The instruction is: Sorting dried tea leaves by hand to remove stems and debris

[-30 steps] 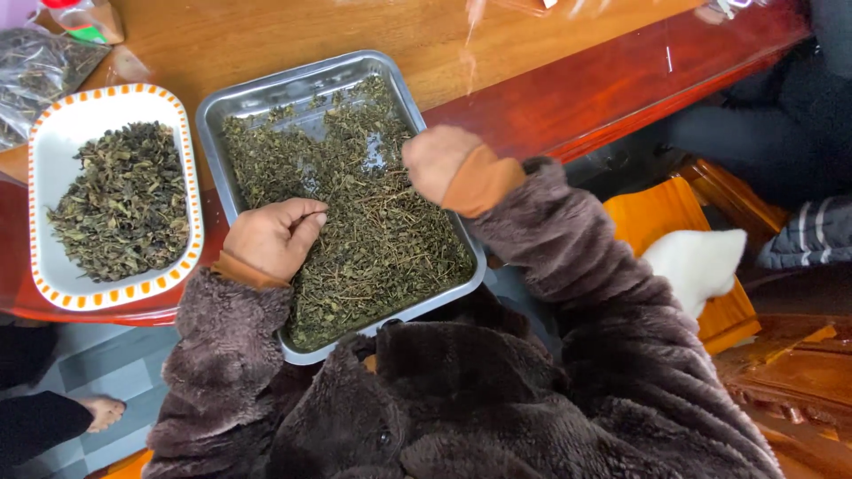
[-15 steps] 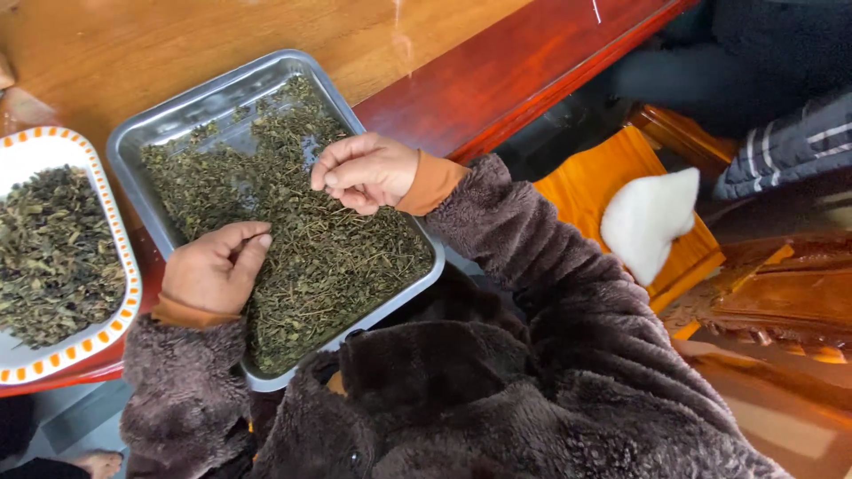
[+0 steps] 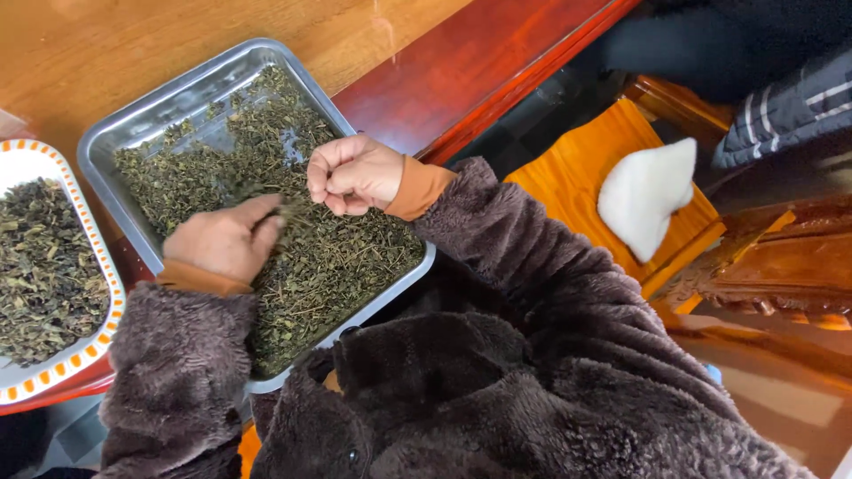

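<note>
A rectangular metal tray lies on the wooden table, filled with dried green leaves. My left hand rests on the leaves in the tray's middle, fingers curled down, pinching some between its fingertips. My right hand hovers just above the leaves, fingers curled into a loose fist; whether it holds leaves I cannot tell. Both arms wear dark brown fleece sleeves with orange cuffs.
A white dish with an orange patterned rim holds darker dried leaves at the left. The red-brown table edge runs diagonally. An orange wooden stool with a white cloth stands to the right, beside another person's dark clothing.
My left hand has slid right across the leaves toward my right hand. My right hand has drawn down and closed into a fist. The view has shifted right.
</note>
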